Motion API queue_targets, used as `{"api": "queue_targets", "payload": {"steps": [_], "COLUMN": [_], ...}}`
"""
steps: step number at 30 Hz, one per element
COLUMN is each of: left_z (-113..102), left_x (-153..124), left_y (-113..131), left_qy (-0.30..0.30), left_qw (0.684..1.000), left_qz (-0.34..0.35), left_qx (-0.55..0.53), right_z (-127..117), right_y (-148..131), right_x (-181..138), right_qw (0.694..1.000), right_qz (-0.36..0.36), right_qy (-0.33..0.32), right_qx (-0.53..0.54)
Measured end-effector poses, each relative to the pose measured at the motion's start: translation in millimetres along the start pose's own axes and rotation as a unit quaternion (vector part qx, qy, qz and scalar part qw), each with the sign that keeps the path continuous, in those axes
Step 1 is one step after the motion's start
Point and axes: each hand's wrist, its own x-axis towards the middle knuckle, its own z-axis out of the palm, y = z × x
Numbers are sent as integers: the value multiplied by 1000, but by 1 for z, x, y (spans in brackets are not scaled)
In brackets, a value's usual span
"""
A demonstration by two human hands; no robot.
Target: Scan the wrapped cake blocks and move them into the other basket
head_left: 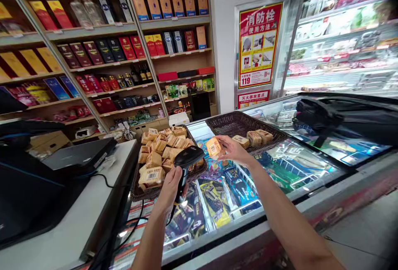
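My left hand [169, 187] is wrapped round the handle of a black barcode scanner [187, 158], its head aimed at a small tan wrapped packet [214, 147]. My right hand [231, 149] pinches that packet, label side toward the scanner, above the glass lid of a chest freezer [280, 166]. A dark wicker basket [149, 193] on the left is heaped with several similar packets [158, 154]. A second wicker basket [230, 125] on the right holds three packets [255, 137].
A white counter [77, 220] with a black till screen [27, 195] stands at the left; the scanner's cable trails down beside it. A black bag [338, 116] lies on the freezer at right. Shelves of boxed goods [108, 50] line the back wall, a chilled cabinet [342, 34] the right.
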Motion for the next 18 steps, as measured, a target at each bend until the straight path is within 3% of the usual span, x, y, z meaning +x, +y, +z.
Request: {"api": "queue_targets", "payload": {"steps": [7, 13, 18], "left_z": [3, 3, 4], "left_x": [0, 2, -1], "left_y": [0, -3, 1], "left_qy": [-3, -2, -5], "left_qw": [1000, 1000, 1000], "left_qz": [8, 10, 9], "left_qx": [-19, -20, -16], "right_z": [0, 1, 3], "right_y": [7, 10, 4], "right_x": [-1, 0, -1], "right_qw": [1000, 1000, 1000], "right_qz": [-2, 4, 8], "right_qy": [-13, 26, 21], "right_qx": [-2, 16, 16]}}
